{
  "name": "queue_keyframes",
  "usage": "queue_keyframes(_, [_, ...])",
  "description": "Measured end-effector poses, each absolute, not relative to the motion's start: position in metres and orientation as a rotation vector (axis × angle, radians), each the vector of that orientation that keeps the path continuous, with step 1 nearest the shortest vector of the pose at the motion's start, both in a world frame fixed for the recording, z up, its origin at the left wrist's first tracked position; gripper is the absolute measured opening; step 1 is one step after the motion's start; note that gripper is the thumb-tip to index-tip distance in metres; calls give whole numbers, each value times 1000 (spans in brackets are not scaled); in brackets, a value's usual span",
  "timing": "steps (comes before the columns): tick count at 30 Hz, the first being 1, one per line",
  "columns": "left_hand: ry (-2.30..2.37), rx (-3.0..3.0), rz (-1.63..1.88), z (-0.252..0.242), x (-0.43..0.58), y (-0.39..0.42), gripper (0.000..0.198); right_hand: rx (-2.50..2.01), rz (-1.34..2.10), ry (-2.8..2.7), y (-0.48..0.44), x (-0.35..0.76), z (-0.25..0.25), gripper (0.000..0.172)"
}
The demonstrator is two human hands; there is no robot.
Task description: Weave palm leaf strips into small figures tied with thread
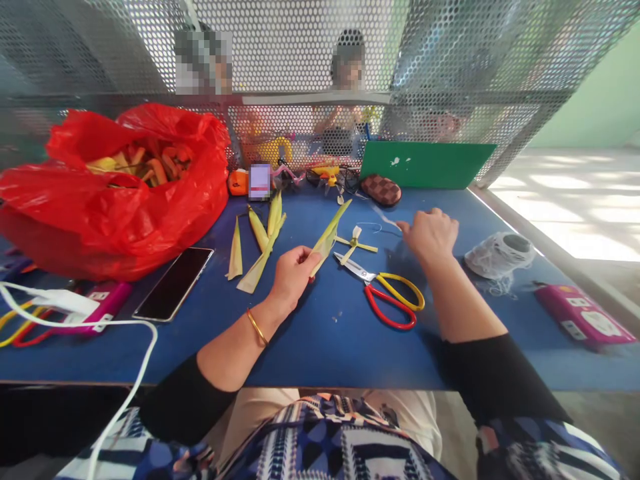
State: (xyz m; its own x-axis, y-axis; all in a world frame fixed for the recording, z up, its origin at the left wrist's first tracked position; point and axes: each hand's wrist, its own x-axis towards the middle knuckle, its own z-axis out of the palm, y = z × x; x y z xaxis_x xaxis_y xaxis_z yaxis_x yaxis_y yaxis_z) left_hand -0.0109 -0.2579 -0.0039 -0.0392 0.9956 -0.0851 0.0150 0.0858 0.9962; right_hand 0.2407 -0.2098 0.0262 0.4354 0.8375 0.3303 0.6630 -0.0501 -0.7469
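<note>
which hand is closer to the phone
Left. The left hand, holding a leaf, is right of the phone; the right hand, pinching thread, is farther right, past the scissors.

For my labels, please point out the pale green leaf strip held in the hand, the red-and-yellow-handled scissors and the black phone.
pale green leaf strip (333,229), head view, mid-blade.
red-and-yellow-handled metal scissors (369,280), head view, pivot.
black flat phone (173,283), head view, screen centre.
</note>
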Motion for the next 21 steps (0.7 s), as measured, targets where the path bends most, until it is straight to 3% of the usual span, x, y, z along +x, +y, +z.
queue_keyframes(2, [1314,1206,1177,-5,-11,-258,20,-1730,283,-1419,-220,210,28,32])
queue_keyframes(5, [1310,1319,1177,-7,-10,-259,20,-1562,793,-1540,-233,167,19,44])
queue_keyframes(10, [1239,1300,1152,-4,-11,-260,23,-1428,1140,-1405,-241,146,8,28])
queue_keyframes(15, [1197,900,1101,-4,-13,-254,26,-1096,1497,-1387,-240,169,33,30])
queue_keyframes(18, [1218,780,1075,-5,-14,-252,27,-1125,1250,-1402,-230,199,43,29])
queue_keyframes(21, [1228,834,1090,-3,-13,-253,26,-1551,609,-1392,-217,230,42,26])
